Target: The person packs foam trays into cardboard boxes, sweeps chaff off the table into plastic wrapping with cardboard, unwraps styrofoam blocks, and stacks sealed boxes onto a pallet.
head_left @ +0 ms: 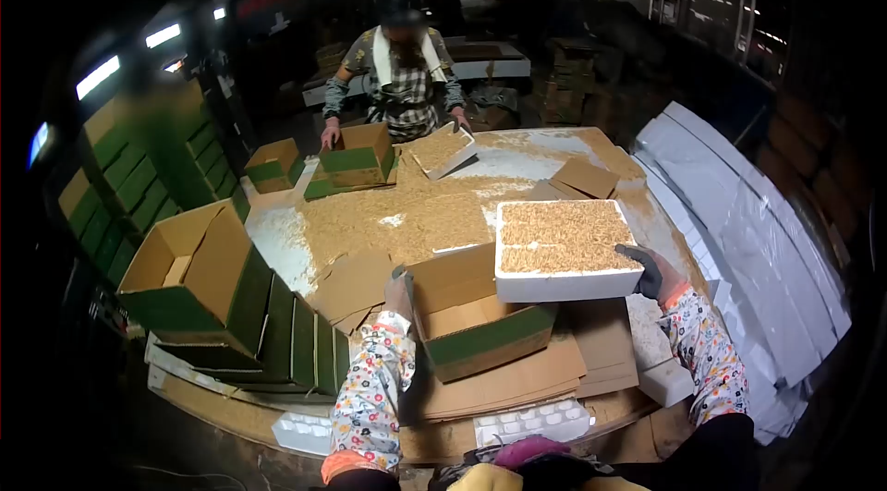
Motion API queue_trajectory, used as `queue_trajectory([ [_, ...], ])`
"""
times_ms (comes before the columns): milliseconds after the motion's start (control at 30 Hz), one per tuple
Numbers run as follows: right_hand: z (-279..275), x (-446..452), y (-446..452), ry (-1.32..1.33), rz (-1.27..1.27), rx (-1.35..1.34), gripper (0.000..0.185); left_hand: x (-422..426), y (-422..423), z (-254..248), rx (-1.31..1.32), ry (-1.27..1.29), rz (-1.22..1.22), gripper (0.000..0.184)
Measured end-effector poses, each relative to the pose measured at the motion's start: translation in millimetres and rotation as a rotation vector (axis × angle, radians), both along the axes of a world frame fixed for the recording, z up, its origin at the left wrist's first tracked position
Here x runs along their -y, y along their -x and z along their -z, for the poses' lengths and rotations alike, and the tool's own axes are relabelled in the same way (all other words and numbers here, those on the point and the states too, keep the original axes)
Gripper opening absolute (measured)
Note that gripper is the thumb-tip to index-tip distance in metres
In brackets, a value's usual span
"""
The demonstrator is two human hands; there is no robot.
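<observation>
My left hand [398, 293], in a grey glove, is closed on the left edge of an open cardboard box [485, 348] with a green band. To the right, my gloved right hand [652, 273] grips the right side of a white foam tray [565, 286]. Loose tan material like sawdust [564, 237] fills that tray to the rim. The tray is level and overlaps the box's right side from above; whether it touches the box I cannot tell. Flat cardboard sheets [517, 385] lie beneath the box.
Nested green-and-brown boxes [199, 292] stand at the left. Sawdust-like material [397, 218] covers much of the table [291, 255]. Across it a person [403, 84] touches another box [356, 158] and a tilted foam tray [453, 158]. White sheets [739, 242] are stacked at right.
</observation>
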State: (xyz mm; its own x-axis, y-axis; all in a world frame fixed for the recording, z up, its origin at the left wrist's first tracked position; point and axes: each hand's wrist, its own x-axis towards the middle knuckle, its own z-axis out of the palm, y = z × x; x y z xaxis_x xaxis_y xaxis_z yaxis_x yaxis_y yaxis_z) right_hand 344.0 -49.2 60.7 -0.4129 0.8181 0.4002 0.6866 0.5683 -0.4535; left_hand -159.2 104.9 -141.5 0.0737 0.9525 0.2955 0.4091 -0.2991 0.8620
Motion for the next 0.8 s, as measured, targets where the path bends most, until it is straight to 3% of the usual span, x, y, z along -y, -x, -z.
queue_trajectory([
  [67,-14,-13,35,-0.016,-0.170,0.057,0.051,15,-24,-35,-0.182,-0.115,-0.035,0.026],
  [100,-30,-15,63,0.088,-0.204,0.041,0.045,36,-41,-67,-0.371,-0.334,-0.112,0.021],
  [133,-33,-17,92,0.192,-0.288,-0.137,0.042,21,-41,-42,-0.069,-0.155,0.069,0.024],
  [200,-25,-23,140,0.681,-0.155,-0.585,0.042,7,-49,-22,0.069,-0.102,-0.036,0.029],
  [233,-11,-27,156,1.066,0.086,-0.852,0.044,5,-34,-12,-0.008,-0.013,0.006,0.026],
  [267,6,-26,167,0.887,0.120,-0.638,0.043,3,-19,-3,-0.091,0.073,0.051,0.024],
  [300,27,-25,175,0.711,0.165,-0.440,0.044,31,-13,-50,-0.695,-0.087,0.047,0.022],
  [333,66,-37,175,0.580,0.186,-0.324,0.042,37,-17,-56,-0.665,-0.129,-0.036,0.022],
  [367,103,-40,173,0.480,0.226,-0.214,0.042,38,-25,-57,-0.387,0.024,-0.091,0.029],
  [400,87,-27,179,0.591,0.398,-0.195,0.039,39,-33,-59,-0.086,0.135,-0.169,0.039],
  [433,65,-9,186,0.462,0.472,-0.214,0.038,63,-56,-110,-0.178,0.219,-0.188,0.041],
  [500,77,9,185,0.058,0.338,-0.407,0.036,37,-31,-66,-0.189,0.322,-0.125,0.042],
  [567,71,27,163,-0.212,0.226,-0.273,0.036,37,-28,-69,-0.269,0.195,-0.088,0.042],
  [633,107,21,109,-0.154,0.349,-0.185,0.039,42,-30,-72,-0.331,0.111,-0.096,0.043],
  [667,131,16,75,0.023,0.475,-0.170,0.046,48,-40,-85,-0.343,0.193,-0.124,0.044],
  [700,173,6,46,0.131,0.736,-0.102,0.057,52,-50,-96,-0.340,0.264,-0.163,0.044],
  [733,192,5,18,0.163,1.017,0.208,0.066,45,-37,-77,-0.251,0.176,-0.142,0.044],
  [767,241,-6,-21,0.305,1.143,0.121,0.075,40,-30,-69,-0.308,0.180,-0.177,0.043],
  [800,231,-6,-40,0.652,1.151,-0.110,0.092,49,-48,-84,-0.240,0.201,-0.203,0.042],
])
